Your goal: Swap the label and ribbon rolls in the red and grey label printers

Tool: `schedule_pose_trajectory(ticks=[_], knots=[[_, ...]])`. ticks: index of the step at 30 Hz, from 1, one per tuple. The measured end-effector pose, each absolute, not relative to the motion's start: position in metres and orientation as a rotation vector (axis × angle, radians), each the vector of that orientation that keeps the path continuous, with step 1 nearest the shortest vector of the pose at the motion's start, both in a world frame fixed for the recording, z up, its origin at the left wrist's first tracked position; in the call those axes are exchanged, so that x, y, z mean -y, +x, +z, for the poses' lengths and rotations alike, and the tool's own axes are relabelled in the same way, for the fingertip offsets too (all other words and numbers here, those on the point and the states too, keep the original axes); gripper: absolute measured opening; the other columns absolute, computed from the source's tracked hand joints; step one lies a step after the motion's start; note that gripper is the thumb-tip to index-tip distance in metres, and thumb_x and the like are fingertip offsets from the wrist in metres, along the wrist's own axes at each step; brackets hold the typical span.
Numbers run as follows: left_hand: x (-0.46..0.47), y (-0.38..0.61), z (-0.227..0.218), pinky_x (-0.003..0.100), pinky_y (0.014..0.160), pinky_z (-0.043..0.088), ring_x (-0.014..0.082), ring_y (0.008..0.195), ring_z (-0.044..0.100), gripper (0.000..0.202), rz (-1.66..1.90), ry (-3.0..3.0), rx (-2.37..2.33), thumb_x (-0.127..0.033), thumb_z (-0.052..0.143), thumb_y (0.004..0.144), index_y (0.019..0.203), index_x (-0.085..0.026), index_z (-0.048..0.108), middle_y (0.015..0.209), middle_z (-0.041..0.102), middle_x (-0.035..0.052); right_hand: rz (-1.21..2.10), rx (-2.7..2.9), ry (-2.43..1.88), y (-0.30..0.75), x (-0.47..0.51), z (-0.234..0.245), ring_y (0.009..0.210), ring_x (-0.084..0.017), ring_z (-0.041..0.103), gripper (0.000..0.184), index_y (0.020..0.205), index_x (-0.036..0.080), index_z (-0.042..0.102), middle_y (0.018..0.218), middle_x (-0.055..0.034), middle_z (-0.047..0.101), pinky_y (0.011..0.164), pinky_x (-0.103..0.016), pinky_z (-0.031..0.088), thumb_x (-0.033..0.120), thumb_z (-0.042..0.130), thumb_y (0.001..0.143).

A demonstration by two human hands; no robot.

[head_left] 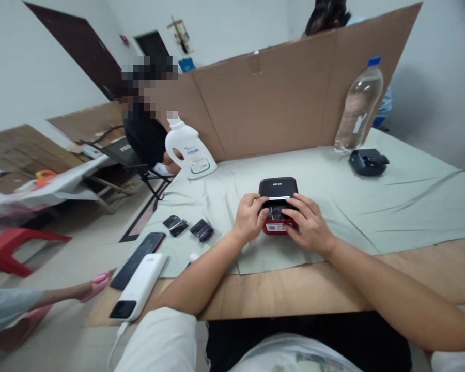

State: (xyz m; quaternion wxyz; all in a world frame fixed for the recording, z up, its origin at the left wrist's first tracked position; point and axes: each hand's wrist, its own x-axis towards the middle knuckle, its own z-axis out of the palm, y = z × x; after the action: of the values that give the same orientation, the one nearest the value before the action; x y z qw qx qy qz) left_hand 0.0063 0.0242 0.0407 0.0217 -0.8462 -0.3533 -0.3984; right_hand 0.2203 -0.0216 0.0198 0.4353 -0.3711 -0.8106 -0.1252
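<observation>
A small red-and-black box-shaped device (279, 187) sits on the pale table cover. It looks like a compact label printer, with a black lid tilted up at the back and a barcode sticker on the red front. My left hand (251, 217) grips its left side, thumb at the front opening and fingers on the lid's edge. On the other side, my right hand (310, 222) holds it with the thumb low at the front and fingertips over the opening. Dark material shows inside, partly hidden by my fingers. Two small black plastic-wrapped packets (202, 230) lie to the left.
A dark phone (138, 261) and a white power bank (139, 287) with a cable lie near the left edge. Behind stand a white detergent jug (194, 152), a cardboard partition (271, 103) and a water bottle (359, 108). A dark device (369, 161) rests at right. Other people sit nearby.
</observation>
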Motion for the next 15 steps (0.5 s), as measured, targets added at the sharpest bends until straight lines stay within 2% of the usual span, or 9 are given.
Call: schedule_pose_trajectory(ticks=[7, 15], knots=[[-0.022, 0.009, 0.025, 0.042, 0.094, 0.043, 0.0253, 0.103, 0.051, 0.045, -1.253, -2.525, 1.119, -0.041, 0.031, 0.097, 0.116, -0.014, 0.062, 0.109, 0.056, 0.0149, -0.328, 2.05, -0.982, 0.221, 0.017, 0.014, 0.131, -0.034, 0.045, 0.043, 0.122, 0.017, 0.055, 0.134, -0.0175, 0.056, 0.103, -0.054, 0.041, 0.035, 0.064, 0.084], [-0.024, 0.012, 0.024, 0.043, 0.09, 0.044, 0.025, 0.097, 0.051, 0.045, -1.277, -2.501, 1.099, -0.039, 0.032, 0.097, 0.109, -0.013, 0.066, 0.101, 0.058, 0.0142, -0.298, 2.055, -1.015, 0.221, 0.017, 0.019, 0.119, -0.034, 0.054, 0.05, 0.125, 0.017, 0.052, 0.125, -0.0157, 0.062, 0.097, -0.05, 0.044, 0.035, 0.067, 0.081]])
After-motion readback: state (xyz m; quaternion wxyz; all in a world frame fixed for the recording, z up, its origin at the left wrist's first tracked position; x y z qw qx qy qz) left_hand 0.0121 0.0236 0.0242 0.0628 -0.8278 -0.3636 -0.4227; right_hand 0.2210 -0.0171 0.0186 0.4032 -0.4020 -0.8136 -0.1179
